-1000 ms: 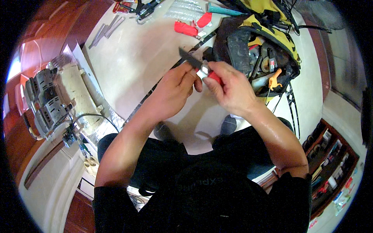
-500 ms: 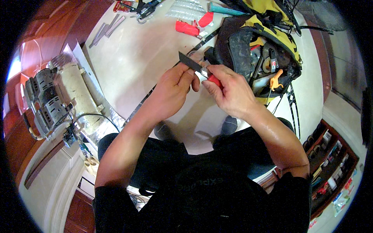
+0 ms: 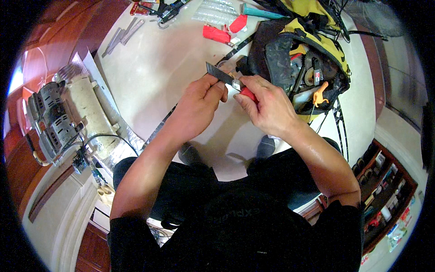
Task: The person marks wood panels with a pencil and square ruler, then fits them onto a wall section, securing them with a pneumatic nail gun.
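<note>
My right hand [image 3: 267, 104] grips a red-handled knife [image 3: 248, 94], its dark blade [image 3: 216, 70] angled up to the left across the fingertips of my left hand [image 3: 201, 97]. My left hand is closed, its thumb and fingers pressed together just under the blade; what they hold is mostly hidden. A small, pale, see-through item shows behind the blade, too small to name. Right beside my hands sits a black-and-yellow tool bag [image 3: 274, 45], open, with assorted tools and an orange-handled tool [image 3: 320, 95] in it.
On the pale floor [image 3: 136, 90] lie metal strips [image 3: 122, 38], red pieces [image 3: 216, 32], clear packaging [image 3: 213, 11], a teal tube [image 3: 260, 11] and a black tool [image 3: 170, 11]. Grey machinery [image 3: 54, 120] and a cream cylinder [image 3: 88, 109] are at left, a wooden shelf unit [image 3: 385, 190] at lower right.
Both hands have shifted slightly up and to the left with the knife. The blade stays over my left fingertips, its tip now a little further left.
</note>
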The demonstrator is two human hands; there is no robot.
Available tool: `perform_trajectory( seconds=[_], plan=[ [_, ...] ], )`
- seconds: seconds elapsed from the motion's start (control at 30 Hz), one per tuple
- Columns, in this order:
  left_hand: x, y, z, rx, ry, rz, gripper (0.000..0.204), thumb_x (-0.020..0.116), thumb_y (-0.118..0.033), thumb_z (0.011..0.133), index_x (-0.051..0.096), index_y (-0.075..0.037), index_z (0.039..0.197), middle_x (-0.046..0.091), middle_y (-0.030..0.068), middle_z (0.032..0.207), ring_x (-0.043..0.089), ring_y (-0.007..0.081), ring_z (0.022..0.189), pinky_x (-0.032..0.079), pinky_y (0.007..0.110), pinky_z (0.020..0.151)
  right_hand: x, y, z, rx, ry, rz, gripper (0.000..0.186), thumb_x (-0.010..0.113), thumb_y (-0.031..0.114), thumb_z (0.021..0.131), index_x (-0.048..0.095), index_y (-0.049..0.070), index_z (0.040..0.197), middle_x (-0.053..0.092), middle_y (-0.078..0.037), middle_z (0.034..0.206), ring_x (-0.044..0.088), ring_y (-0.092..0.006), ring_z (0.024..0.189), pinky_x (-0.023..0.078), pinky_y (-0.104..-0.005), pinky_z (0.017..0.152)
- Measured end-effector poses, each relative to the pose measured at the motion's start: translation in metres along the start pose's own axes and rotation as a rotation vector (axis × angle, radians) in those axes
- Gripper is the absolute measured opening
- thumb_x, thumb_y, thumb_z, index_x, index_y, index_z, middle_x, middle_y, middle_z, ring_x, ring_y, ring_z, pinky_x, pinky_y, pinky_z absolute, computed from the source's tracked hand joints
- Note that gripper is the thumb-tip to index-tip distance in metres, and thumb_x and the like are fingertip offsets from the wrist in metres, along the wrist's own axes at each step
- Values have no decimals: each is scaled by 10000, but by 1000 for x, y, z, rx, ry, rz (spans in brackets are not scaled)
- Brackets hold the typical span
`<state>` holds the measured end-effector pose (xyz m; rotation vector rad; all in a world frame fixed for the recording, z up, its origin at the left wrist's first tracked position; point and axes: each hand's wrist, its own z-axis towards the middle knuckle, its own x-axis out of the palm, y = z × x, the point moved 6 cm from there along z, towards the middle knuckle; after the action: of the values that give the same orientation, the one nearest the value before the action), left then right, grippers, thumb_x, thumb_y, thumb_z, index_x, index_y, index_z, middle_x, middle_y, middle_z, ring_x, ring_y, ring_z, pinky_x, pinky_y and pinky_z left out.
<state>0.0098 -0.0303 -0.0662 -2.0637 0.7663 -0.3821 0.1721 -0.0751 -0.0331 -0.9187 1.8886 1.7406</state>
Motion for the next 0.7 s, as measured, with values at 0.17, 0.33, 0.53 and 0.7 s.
perform_trajectory(
  seconds=[0.17,0.33,0.53,0.7],
  plan=[
    [-1,13,2,-42,41,-68,241,499,-290,1090,594,-93,987,509,-58,763,390,36,572,294,221,485,-1,-1,2,53,34,-38,269,643,270,978,619,21,1076,671,-209,1003,676,-433,887,564,-510,753],
    [2,5,0,-41,17,-81,245,490,-267,1083,617,-61,1124,522,-41,769,411,45,588,325,230,513,-1,-7,1,66,-3,-70,274,639,276,981,616,15,1057,675,-210,1009,674,-441,874,560,-523,744],
    [2,7,-2,-35,36,-37,352,509,-259,1082,611,-96,1377,512,-73,791,384,19,568,296,199,477,-7,-21,6,59,-32,-42,287,649,279,970,626,16,1085,674,-212,1001,681,-435,884,568,-507,756],
    [3,22,1,-136,42,-80,390,519,-251,1075,597,-104,1428,471,-85,770,373,19,572,293,200,481,6,-2,4,98,230,22,334,649,218,976,623,-17,1211,667,-232,1115,665,-450,993,552,-467,850]
  ],
)
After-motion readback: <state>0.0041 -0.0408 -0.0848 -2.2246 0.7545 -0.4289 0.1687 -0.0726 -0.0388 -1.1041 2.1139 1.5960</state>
